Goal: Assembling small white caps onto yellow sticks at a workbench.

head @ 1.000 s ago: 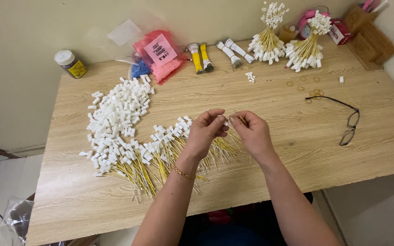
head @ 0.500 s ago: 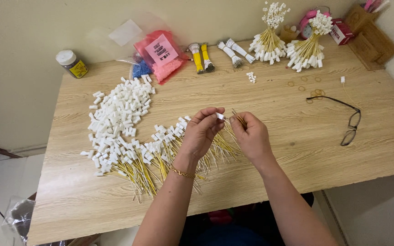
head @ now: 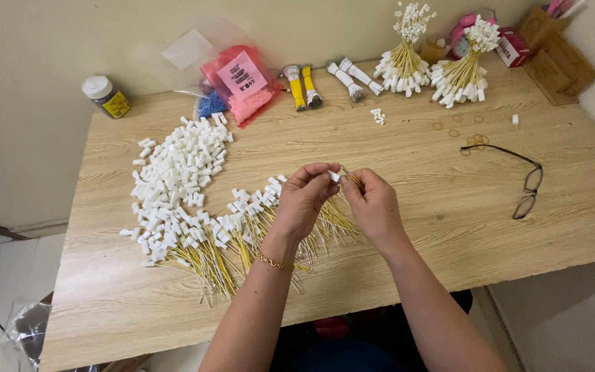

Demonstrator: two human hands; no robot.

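Observation:
My left hand [head: 306, 200] and my right hand [head: 373, 204] meet above the middle of a wooden table [head: 414, 248]. Between the left fingertips sits a small white plastic connector [head: 334, 176]. The right fingers pinch thin yellow wires [head: 352, 180] that reach that connector. Under both hands lies a spread of yellow wires with white connectors on their ends [head: 242, 234]. To the left is a heap of loose white connectors [head: 173, 172].
Two bundled bunches of finished wires [head: 408, 62] stand at the back right. A pink bag [head: 242, 79], yellow and white wire bundles [head: 301, 86], a small jar [head: 105, 96], eyeglasses [head: 525, 182] and rubber bands [head: 463, 127] also lie on the table. A wooden holder [head: 559, 55] sits in the corner.
Both hands have stayed over the wire pile; the fingertips shifted slightly while working the connector and wires together.

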